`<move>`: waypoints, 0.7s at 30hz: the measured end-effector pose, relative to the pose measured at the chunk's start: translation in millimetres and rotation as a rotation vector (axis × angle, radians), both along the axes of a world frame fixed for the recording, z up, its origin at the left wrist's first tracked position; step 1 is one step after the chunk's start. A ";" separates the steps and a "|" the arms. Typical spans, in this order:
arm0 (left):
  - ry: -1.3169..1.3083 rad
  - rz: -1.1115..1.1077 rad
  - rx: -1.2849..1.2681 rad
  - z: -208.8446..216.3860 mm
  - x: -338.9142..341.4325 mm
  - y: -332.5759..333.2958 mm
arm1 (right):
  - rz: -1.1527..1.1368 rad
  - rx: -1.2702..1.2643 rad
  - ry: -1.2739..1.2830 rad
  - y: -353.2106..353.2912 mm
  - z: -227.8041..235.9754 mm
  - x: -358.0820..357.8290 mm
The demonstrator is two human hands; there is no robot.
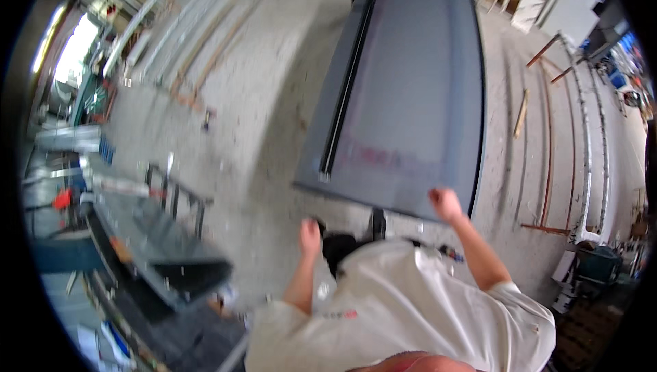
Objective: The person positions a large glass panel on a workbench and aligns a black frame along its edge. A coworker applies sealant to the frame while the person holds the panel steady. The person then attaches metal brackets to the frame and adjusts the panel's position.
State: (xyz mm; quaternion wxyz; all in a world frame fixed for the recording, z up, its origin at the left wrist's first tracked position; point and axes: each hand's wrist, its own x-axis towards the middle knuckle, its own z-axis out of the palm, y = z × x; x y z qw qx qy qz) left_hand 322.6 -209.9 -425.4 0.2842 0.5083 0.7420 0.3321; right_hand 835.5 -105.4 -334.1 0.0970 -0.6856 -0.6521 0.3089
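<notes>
A large grey flat panel [417, 91], like a door leaf, stretches away in front of me, with a long black strip [352, 74] running along its left side. Over the near right corner of the panel is my right hand [446, 204], its fingers curled into a loose fist; whether it touches the surface I cannot tell. My left hand [310, 236] hangs off the panel's near left corner, also closed, slightly blurred, with nothing visible in it. A dark shape just beside it looks like my shoe.
At the lower left stands a workbench [198, 331] carrying grey metal pieces [147, 235]. Long racks with bars lie along the left, and a red-brown and whitish metal frame [588, 167] is on the right. A small tool [207, 120] rests on the concrete floor [239, 160].
</notes>
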 end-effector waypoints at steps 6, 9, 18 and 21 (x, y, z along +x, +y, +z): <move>0.218 0.056 0.139 121.5 23.2 88.0 | -0.187 -0.061 -0.031 44.1 -28.4 29.2; 0.393 -0.032 -0.045 133.6 44.2 118.4 | -0.198 -0.130 0.007 42.8 -41.5 26.8; 0.532 0.006 -0.465 85.3 70.1 172.6 | -0.168 -0.232 -0.044 28.5 -66.2 28.1; 0.527 0.034 -0.314 68.8 66.0 173.5 | -0.163 -0.243 -0.074 30.3 -69.5 32.5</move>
